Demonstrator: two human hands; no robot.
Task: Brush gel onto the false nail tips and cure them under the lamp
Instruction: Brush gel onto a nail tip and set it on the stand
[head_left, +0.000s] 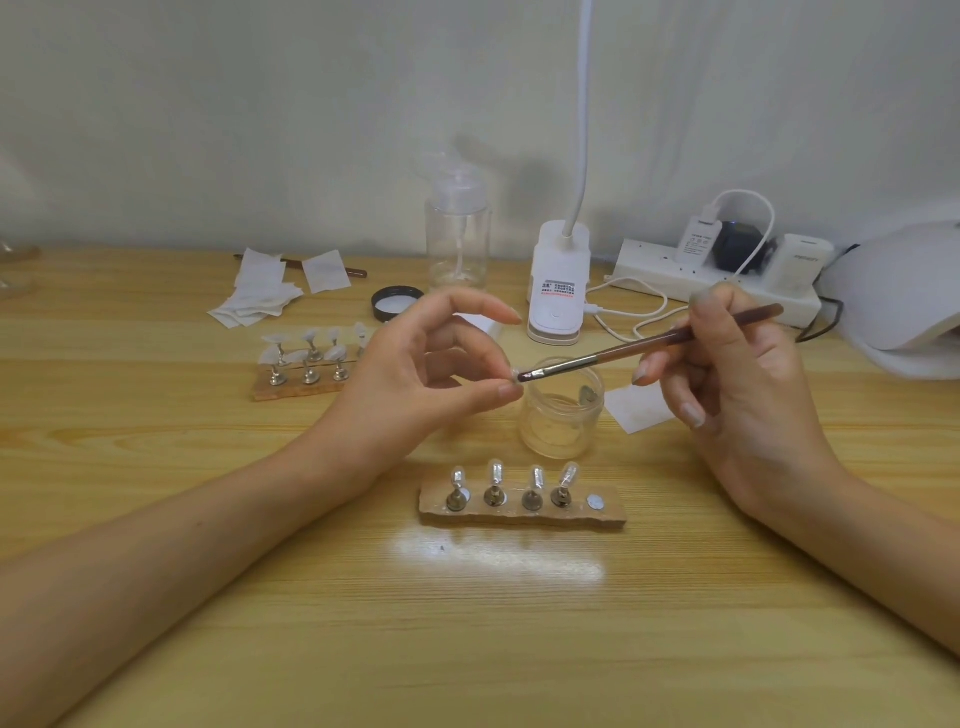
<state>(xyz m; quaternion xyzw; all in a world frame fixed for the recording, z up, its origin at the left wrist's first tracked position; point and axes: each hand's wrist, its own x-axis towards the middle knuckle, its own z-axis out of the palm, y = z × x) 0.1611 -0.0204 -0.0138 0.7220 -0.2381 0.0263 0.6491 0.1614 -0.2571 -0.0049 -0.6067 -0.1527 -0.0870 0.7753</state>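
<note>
Left hand (410, 374) fingers pinch the nail tip (516, 375); right hand (737, 364) grips the brush (649, 345). Thin, even strokes are best, keeping gel off the skin.

On the worktop (208, 623), the near nail stand (522, 506) lies before the jar (563, 410); another stand (306, 371) sits behind-left, the curing lamp (904, 306) far right.

I see one clear tip (515, 375) pinched in my left hand (415, 379), brown brush (623, 349) bristles touching it, open clear jar (561, 415) beneath, four tips (519, 475) upright on near stand (519, 514), white lamp (904, 306) far right
</note>
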